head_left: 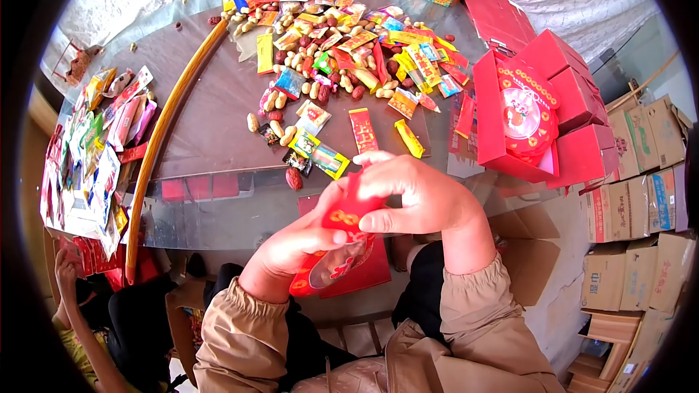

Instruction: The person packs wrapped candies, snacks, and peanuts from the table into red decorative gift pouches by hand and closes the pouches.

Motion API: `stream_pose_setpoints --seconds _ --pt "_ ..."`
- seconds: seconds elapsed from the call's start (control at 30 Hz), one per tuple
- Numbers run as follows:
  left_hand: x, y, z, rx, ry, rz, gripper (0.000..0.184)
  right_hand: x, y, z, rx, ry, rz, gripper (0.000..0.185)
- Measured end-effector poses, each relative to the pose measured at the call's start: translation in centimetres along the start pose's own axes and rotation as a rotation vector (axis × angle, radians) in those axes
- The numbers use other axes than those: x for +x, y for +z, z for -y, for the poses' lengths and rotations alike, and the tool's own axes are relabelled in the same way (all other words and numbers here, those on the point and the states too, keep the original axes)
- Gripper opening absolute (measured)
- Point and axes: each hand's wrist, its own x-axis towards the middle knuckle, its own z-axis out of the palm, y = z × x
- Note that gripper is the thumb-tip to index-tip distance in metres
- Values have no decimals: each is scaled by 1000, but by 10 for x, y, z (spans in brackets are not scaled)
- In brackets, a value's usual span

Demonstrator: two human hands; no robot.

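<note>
In front of my chest I hold a red gift bag [338, 258] printed with gold coins and a pale round panel. My left hand [295, 247] grips its side, thumb lying across the front. Near the bag's top edge, my right hand [422, 193] pinches with thumb and fingers; whether the mouth is open I cannot tell. Just past my hands lie a red candy packet [362, 131], a yellow packet [409, 138] and a striped wrapped sweet [319, 154]. Beyond them spreads a heap of peanuts, dates and wrapped sweets [342, 54].
A red box [488, 131] holding similar red bags stands at the right of the glass table. A curved yellow rod [171, 116] separates the heap from snack packets [98, 145] at left. Another person's hand [67, 269] is at lower left; cardboard cartons [630, 204] are stacked right.
</note>
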Motion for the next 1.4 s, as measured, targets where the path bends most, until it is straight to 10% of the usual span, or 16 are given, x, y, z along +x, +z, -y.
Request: stream_pose_setpoints --seconds 0.13,0.37,0.6,0.97,1.4 --pt "2 3 5 26 -50 -34 81 -4 -4 -6 -10 4 113 26" --pt "-8 -15 3 168 -153 143 86 4 12 -26 398 151 -339 29" --pt "-7 -12 6 275 -224 358 80 33 58 -71 -726 23 -371 26" --pt "-18 -6 -4 -12 -77 -58 85 29 47 -76 -771 216 -433 13" --pt "-9 3 -3 0 -40 -28 87 10 14 -71 -712 339 -535 19"
